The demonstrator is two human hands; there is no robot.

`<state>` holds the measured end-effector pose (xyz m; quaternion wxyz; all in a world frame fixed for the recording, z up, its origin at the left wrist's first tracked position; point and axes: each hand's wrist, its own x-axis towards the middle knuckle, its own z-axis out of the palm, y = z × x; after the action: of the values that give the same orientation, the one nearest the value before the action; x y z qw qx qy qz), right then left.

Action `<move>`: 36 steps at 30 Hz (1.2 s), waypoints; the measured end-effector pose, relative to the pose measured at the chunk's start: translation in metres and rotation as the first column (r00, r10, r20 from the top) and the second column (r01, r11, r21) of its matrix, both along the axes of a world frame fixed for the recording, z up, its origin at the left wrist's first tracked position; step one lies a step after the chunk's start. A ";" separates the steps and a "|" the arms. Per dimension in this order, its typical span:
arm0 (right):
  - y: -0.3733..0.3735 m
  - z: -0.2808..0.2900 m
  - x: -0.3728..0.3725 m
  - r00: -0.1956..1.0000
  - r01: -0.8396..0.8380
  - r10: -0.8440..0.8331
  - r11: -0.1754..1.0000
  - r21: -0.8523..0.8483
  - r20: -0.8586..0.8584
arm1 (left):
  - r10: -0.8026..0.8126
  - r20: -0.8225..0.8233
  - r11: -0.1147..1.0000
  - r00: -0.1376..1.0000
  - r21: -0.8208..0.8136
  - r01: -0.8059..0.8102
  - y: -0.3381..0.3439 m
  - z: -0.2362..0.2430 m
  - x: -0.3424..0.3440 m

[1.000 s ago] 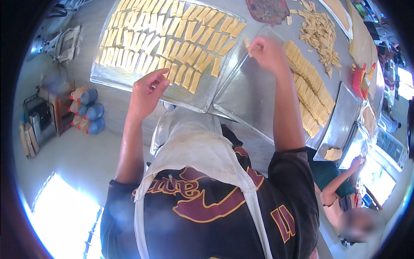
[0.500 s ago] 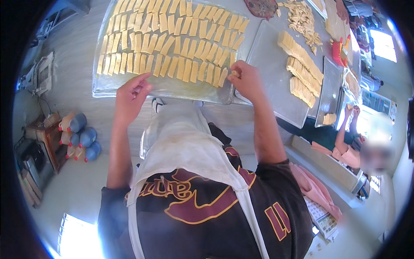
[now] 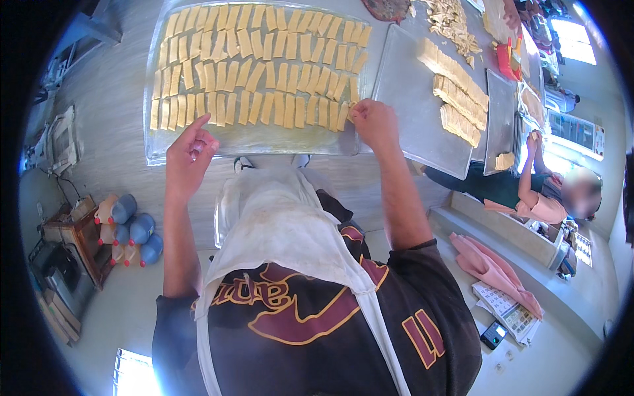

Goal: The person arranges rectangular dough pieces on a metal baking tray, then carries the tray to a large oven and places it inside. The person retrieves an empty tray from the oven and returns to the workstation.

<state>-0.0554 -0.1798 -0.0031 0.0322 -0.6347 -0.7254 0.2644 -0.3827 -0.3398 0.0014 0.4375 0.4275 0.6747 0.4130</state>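
While the left hand (image 3: 188,155) hovers open-fingered at the tray's (image 3: 198,148) near rim, lower left of the rows, the right hand (image 3: 373,122) pinches a dough strip (image 3: 350,113), long axis up-frame, at the bottom row's right end; stacked strips (image 3: 456,89) wait upper right.

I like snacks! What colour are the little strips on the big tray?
Pale golden yellow strips, clearest in the head view.

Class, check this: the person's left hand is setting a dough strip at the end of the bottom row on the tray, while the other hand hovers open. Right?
Not quite: the head view shows the right hand setting the dough strip on the tray, while the left hand hovers open.
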 end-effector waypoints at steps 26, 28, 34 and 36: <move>0.423 0.012 0.301 0.700 -0.713 0.713 0.695 -0.094 -0.038 | 0.218 -0.140 0.966 0.966 -0.111 -0.234 0.168 0.050 0.324; 0.419 0.013 0.302 0.718 -0.695 0.696 0.717 -0.057 0.006 | 0.227 -0.126 0.966 0.966 -0.100 -0.240 0.165 0.050 0.325; 0.413 0.015 0.294 0.672 -0.735 0.734 0.677 -0.034 0.099 | 0.253 -0.070 0.952 0.965 -0.157 -0.261 0.159 0.050 0.322; 0.412 0.016 0.287 0.664 -0.741 0.739 0.670 -0.030 0.111 | 0.239 -0.152 0.958 0.959 -0.125 -0.259 0.157 0.050 0.320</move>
<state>0.2318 0.2319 0.0133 -0.1136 -0.2992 -0.9235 0.2115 -0.0630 -0.1829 0.0513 0.3649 0.3334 0.7793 0.3852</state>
